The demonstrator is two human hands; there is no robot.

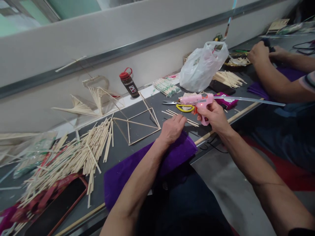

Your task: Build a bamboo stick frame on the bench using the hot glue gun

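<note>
My right hand [213,115] is wrapped round the handle of a pink glue gun [197,99], whose long clear glue stick sticks out to the right. My left hand [173,128] has its fingers pressed together at the edge of a purple cloth [137,166]; what they hold, if anything, is hidden. Just beyond it lie a few loose thin sticks [190,122] and yellow-handled scissors [185,108]. Left of my left hand, an open frame of thin sticks [144,135] stands on the dark table [115,173].
A big pile of sticks [83,154] and a phone [59,208] lie at the left. Farther back are a bottle [130,86], a fan-shaped stick model [97,101] and a plastic bag [200,70]. Another person's hands [259,52] work at the right.
</note>
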